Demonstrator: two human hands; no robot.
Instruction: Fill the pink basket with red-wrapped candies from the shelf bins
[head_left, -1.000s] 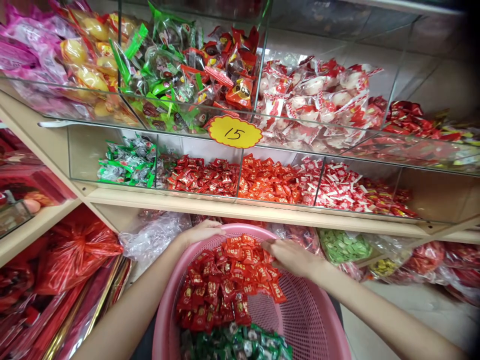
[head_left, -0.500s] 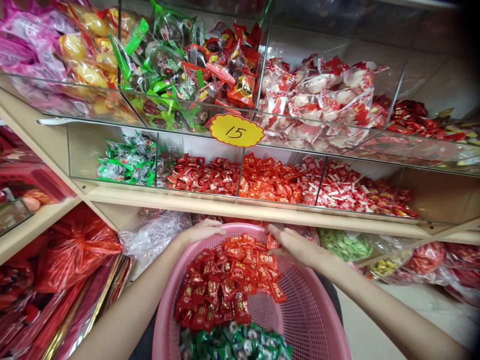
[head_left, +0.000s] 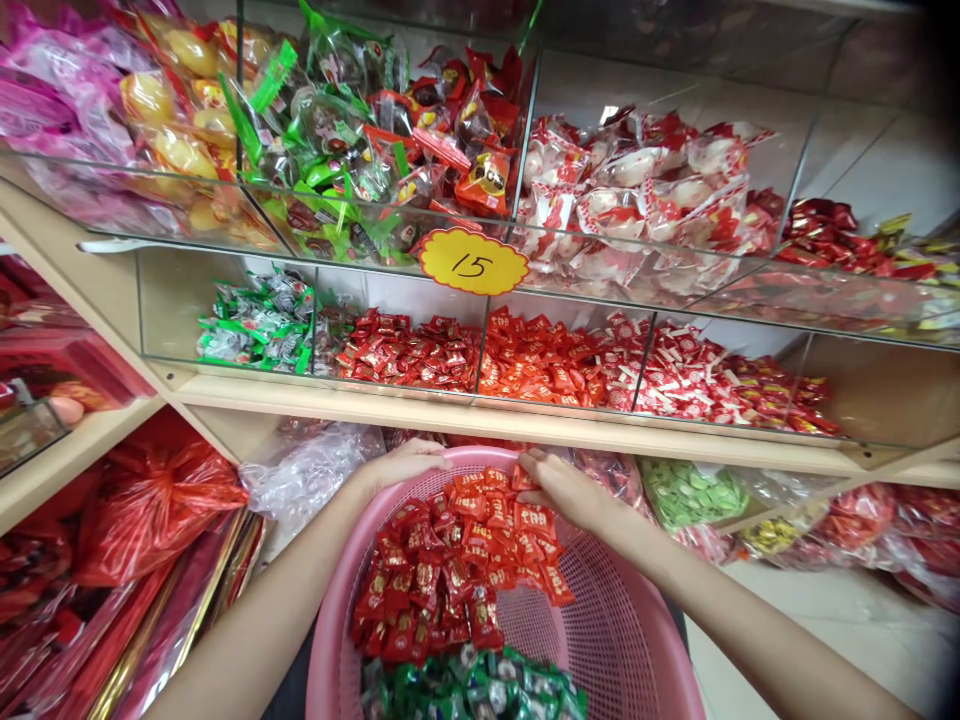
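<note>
A pink perforated basket [head_left: 330, 640] holds orange-red wrapped candies [head_left: 499, 520], darker red ones [head_left: 424, 585] and green ones [head_left: 480, 685]. My left hand [head_left: 409, 462] is closed on the basket's far rim, left of its middle. My right hand [head_left: 559, 485] is at the far rim on the right, with its fingers bent in over the orange-red candies. Its fingertips touch a candy at the edge of the pile; whether they grip it is unclear.
Glass-fronted bins [head_left: 405, 385] of small candies stand beyond the basket, with larger packets [head_left: 645, 200] above. A yellow price tag [head_left: 474, 261] marks 15. Below left sits a red plastic bag [head_left: 161, 500]; a bag of green candies [head_left: 690, 490] is at right.
My right hand has shifted slightly left along the far rim, its fingers further over the orange-red candies. My left hand stays at the rim.
</note>
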